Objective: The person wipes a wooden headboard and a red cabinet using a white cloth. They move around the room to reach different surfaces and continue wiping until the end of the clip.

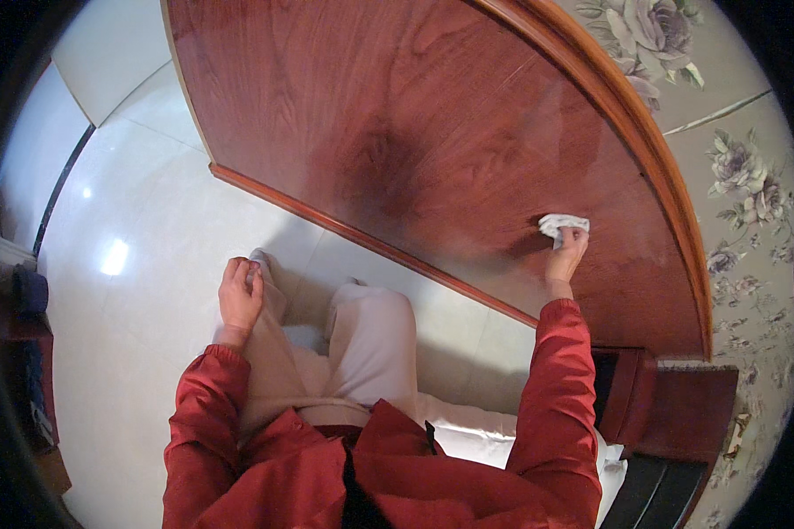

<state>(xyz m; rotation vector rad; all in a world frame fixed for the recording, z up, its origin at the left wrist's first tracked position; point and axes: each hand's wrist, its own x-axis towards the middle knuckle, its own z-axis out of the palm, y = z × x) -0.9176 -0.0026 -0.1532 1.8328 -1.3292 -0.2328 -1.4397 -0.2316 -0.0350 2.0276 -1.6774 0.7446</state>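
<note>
My right hand [569,254] pinches a folded white cloth or tissue [564,223] and presses it against a reddish-brown wooden panel [463,152]. The contact is near the panel's right part, with the arm stretched forward. Dark grain and a broad shadow mark the panel's middle. Over my left knee hangs my left hand [240,291], its fingers curled in; nothing shows in it. A foot in a light sock or slipper [259,256] is partly hidden behind that hand.
Thick moulding [661,145] borders the panel beside floral wallpaper [734,172]. A thin wooden trim [370,239] runs along its near edge above the pale tiled floor [152,311]. Dark red furniture [688,403] stands at right; a shelf with items [36,370] is at far left.
</note>
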